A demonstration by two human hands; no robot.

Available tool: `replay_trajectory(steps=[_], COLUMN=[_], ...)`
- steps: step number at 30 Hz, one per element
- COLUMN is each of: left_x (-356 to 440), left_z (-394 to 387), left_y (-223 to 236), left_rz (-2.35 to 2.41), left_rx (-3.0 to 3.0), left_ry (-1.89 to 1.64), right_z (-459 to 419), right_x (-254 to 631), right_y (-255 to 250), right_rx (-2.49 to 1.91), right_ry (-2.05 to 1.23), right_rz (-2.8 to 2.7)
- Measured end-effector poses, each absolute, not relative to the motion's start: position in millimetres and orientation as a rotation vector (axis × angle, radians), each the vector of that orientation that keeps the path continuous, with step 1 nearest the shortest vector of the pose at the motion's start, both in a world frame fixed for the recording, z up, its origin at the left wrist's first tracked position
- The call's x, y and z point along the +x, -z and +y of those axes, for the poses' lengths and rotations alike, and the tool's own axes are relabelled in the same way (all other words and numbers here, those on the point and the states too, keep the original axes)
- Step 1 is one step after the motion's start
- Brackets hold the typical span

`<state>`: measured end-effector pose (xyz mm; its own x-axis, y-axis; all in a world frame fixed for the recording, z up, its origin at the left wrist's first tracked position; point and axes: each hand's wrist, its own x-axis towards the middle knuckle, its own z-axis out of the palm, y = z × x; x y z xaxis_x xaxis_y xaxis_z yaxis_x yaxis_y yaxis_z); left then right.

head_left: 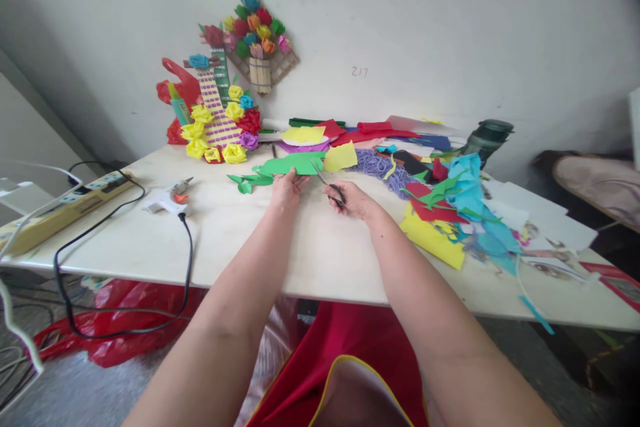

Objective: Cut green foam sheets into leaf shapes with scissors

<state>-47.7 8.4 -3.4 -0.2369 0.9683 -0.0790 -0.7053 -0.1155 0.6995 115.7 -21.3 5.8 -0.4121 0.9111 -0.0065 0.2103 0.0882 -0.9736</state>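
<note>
My left hand [289, 188] is closed on the near edge of a green paper sheet [295, 163], thumb on top. In my right hand [347, 199] is a pair of scissors [336, 193] with black handles, my fingers through the loops. The blades reach up and left onto the right end of the green sheet. Several cut green paper leaves [245, 181] lie to the left of the sheet. A yellow paper piece [341, 157] lies just beyond the scissors.
A glue gun [170, 199] and its black cord lie at left, near a power strip [75, 208]. Paper flowers [220, 127] stand at the back left. Purple yarn [385, 170], paper scraps [435, 240] and a dark bottle [487, 140] occupy the right side.
</note>
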Motion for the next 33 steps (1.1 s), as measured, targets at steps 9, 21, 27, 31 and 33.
replay_trajectory(steps=[9, 21, 27, 31, 33], left_x=[-49.5, -51.8, -52.4, -52.7, -53.1], left_z=[9.9, 11.4, 11.9, 12.0, 12.6], left_y=[5.1, 6.6, 6.7, 5.9, 6.4], left_rz=[0.763, 0.746, 0.751, 0.782, 0.787], left_rx=[0.485, 0.502, 0.506, 0.506, 0.511], left_ry=[-1.686, -1.68, -1.667, -1.65, -1.65], right_z=[-20.8, -21.3, -20.9, -20.9, -20.8], right_x=[121.3, 126.4, 128.9, 130.8, 131.3], right_y=[-5.5, -7.1, -8.3, -9.5, -9.9], right_rx=[-1.105, -1.112, -1.106, -1.101, -1.107], right_ry=[-1.387, -1.383, -1.391, -1.395, -1.397], right_rz=[-1.767, -1.789, -1.81, -1.852, -1.86])
